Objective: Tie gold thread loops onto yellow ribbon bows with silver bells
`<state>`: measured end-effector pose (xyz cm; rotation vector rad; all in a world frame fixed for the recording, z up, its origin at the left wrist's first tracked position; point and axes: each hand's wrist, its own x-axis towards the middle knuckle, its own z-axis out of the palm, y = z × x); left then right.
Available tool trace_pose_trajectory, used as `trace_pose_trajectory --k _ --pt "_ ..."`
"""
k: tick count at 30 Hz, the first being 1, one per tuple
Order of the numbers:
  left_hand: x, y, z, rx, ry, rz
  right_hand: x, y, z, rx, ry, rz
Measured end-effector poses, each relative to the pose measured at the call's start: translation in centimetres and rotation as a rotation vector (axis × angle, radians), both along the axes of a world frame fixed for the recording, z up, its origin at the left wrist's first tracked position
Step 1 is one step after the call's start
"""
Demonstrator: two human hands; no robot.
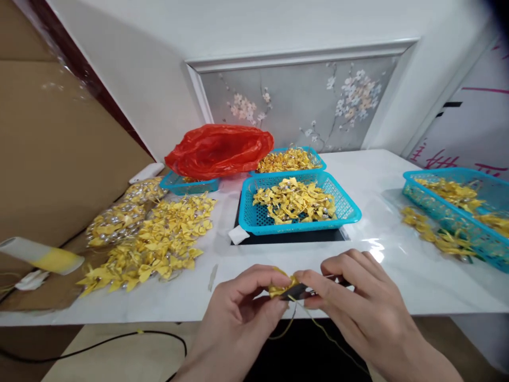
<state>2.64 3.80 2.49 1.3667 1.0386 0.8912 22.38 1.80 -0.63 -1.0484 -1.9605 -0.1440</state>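
Both my hands meet at the near edge of the white table [397, 276]. My left hand [238, 313] pinches a small yellow bow [280, 289] between thumb and fingers. My right hand [358, 307] is closed on a thin dark tool [300, 291] that touches the bow, and a yellow thread [318, 326] trails down from it. A blue basket [350, 209] with several yellow bows stands just beyond my hands.
A heap of yellow bows [159, 239] lies at left beside clear bags of bows [115, 223]. A red plastic bag [218, 151] sits on another blue basket [186, 185]. More blue baskets stand at the back [318, 156] and right [413, 196]. Cardboard [47, 159] leans at left.
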Motion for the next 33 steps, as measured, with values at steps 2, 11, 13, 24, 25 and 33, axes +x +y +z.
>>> trace_pose_trajectory --k 2,11,13,24,25,33 --pt "-0.8 0.4 0.3 -0.029 -0.052 0.016 -0.9 0.9 0.8 0.027 -0.015 0.013" --pt "-5.2 -0.8 0.2 -0.104 -0.372 0.168 -5.7 3.1 3.3 0.130 -0.115 0.117" --pt "-5.8 -1.4 0.1 -0.080 -0.412 0.157 -6.2 3.0 3.3 0.151 -0.140 0.145" --pt "-6.0 -3.1 -0.5 0.098 -0.420 0.147 -6.6 0.7 2.7 0.206 -0.193 0.118" --pt "-5.9 -3.1 -0.6 0.106 -0.415 0.157 -6.5 0.6 2.7 0.208 -0.184 0.103" --pt "-5.2 -2.9 -0.3 0.111 -0.322 0.197 -5.7 0.3 2.3 0.227 -0.224 0.081"
